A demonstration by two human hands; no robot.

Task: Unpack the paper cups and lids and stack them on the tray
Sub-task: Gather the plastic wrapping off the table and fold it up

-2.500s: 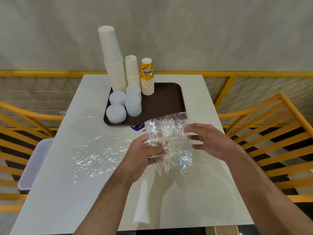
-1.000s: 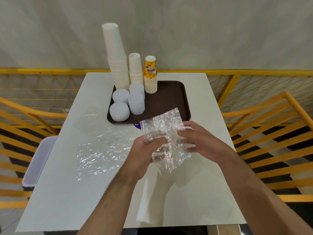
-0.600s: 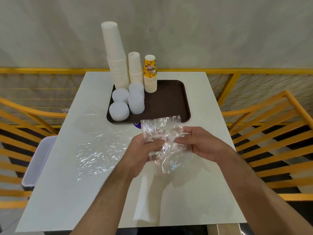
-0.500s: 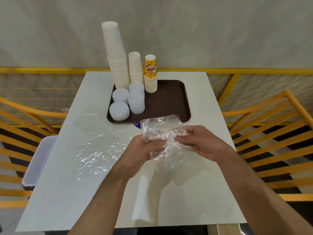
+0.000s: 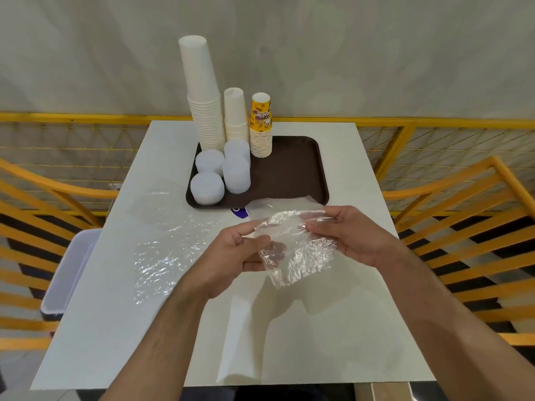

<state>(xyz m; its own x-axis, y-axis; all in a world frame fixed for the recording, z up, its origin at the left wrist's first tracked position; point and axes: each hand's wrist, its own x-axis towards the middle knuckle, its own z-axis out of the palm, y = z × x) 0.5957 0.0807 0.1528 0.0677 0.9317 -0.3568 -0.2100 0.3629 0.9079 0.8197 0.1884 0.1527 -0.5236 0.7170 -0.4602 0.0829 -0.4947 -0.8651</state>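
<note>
— Two hands up front: left hand point(image 5: 231, 253) and right hand point(image 5: 351, 234) both pinch a crinkled plastic bag point(image 5: 292, 241) above the table point(image 5: 318, 328).
— And beyond?
— Lids point(image 5: 207, 188) and three cup stacks point(image 5: 202, 99) stand on the brown tray point(image 5: 292, 172), at its far left.
</note>
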